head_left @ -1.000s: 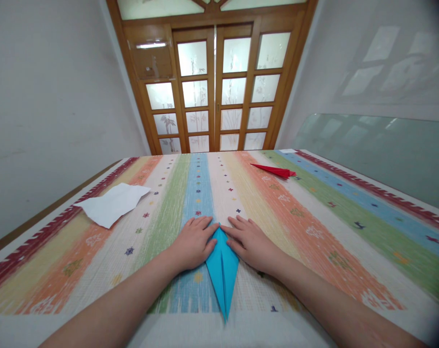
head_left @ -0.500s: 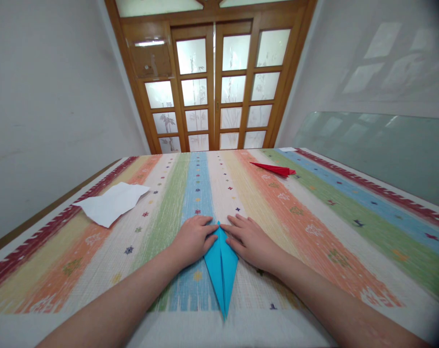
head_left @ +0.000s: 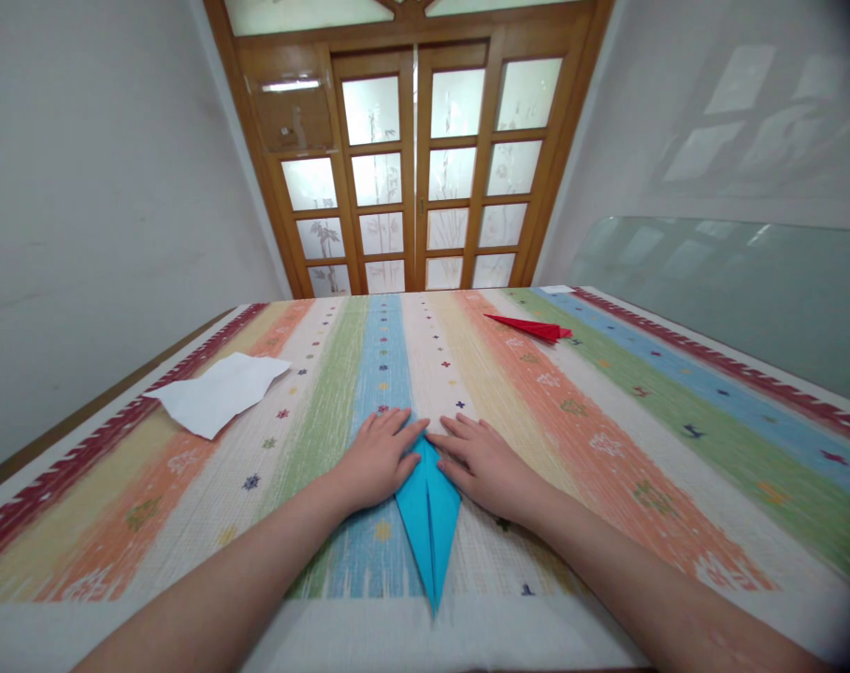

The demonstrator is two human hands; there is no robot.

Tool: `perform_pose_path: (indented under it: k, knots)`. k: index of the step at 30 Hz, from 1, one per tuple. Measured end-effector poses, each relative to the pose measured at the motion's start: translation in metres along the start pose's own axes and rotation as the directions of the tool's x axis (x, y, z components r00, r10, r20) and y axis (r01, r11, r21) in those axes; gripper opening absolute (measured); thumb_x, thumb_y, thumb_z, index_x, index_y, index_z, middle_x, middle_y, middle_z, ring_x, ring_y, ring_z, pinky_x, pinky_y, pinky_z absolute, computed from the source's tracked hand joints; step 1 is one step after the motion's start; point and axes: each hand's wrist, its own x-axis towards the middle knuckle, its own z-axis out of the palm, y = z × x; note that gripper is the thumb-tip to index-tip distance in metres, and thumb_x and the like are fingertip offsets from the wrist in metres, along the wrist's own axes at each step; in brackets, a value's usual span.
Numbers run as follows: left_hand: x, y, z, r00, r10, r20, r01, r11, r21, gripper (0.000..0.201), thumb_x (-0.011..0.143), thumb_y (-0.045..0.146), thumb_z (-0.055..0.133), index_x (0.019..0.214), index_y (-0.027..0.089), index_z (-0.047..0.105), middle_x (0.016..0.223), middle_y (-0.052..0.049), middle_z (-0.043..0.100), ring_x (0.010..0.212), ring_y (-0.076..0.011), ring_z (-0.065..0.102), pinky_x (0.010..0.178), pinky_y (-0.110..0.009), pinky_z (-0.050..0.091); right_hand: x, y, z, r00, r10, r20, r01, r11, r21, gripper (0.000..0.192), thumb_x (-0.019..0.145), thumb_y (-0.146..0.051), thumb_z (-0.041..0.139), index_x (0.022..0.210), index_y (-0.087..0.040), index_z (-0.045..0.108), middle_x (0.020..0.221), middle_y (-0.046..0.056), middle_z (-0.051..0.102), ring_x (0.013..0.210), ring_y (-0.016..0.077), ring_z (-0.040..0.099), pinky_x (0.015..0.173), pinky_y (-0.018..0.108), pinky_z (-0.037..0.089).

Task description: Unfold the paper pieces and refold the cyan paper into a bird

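A blue folded paper (head_left: 430, 523), shaped like a long kite with a crease down its middle, lies on the tablecloth in front of me. Its sharp lower point faces me. My left hand (head_left: 379, 456) rests at its upper left edge, thumb on the paper and index finger at the top tip. On the other side, my right hand (head_left: 487, 467) lies with spread fingers, their tips touching the upper right edge. Both hands are open and rather flat. The fingers partly cover the paper's upper end.
A white sheet of paper (head_left: 221, 393), creased, lies at the left. Farther back on the right is a red folded paper (head_left: 533, 327) with a narrow point. The striped tablecloth (head_left: 326, 402) covers the table. Wooden glazed doors (head_left: 414, 168) stand beyond it.
My left hand's fingers have lifted and spread a little, shifting up at the paper's tip. My right hand and the blue paper stay in nearly the same place.
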Motion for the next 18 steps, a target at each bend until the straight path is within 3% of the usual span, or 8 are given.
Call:
perform_pose_path:
  k: [6,13,18]
  knots:
    - [0.000,0.004,-0.007,0.999,0.020,0.045,-0.021,0.999,0.034,0.048,0.102,0.040,0.040,0.149,0.031,0.045,0.159,-0.010,0.036,0.148,-0.0306,0.030,0.121,-0.055,0.019,0.000,-0.003,-0.005,0.999,-0.035,-0.031,0.034,0.999,-0.005,0.040,0.098,-0.036,0.052,0.136,-0.032,0.062,0.148,0.012,0.051,0.139,0.0376,0.042,0.112,0.059,0.031]
    - [0.000,0.005,-0.008,0.997,-0.006,0.072,0.003,0.999,0.037,0.050,0.102,0.041,0.039,0.151,0.030,0.042,0.161,-0.011,0.033,0.149,-0.0312,0.026,0.120,-0.054,0.020,-0.017,-0.013,-0.027,0.986,-0.166,-0.007,0.166,0.985,-0.048,0.019,0.092,-0.031,0.063,0.104,-0.027,0.078,0.124,0.010,0.067,0.121,0.0326,0.056,0.107,0.048,0.038]
    - [0.000,0.003,-0.007,0.997,-0.011,0.080,0.010,1.000,0.008,0.051,0.102,0.045,0.038,0.151,0.032,0.041,0.162,-0.010,0.029,0.150,-0.0324,0.023,0.120,-0.055,0.018,-0.031,-0.030,-0.043,0.977,-0.192,0.088,0.203,0.968,-0.144,0.013,0.089,-0.025,0.067,0.086,-0.024,0.080,0.095,0.009,0.073,0.095,0.0286,0.065,0.085,0.040,0.047]
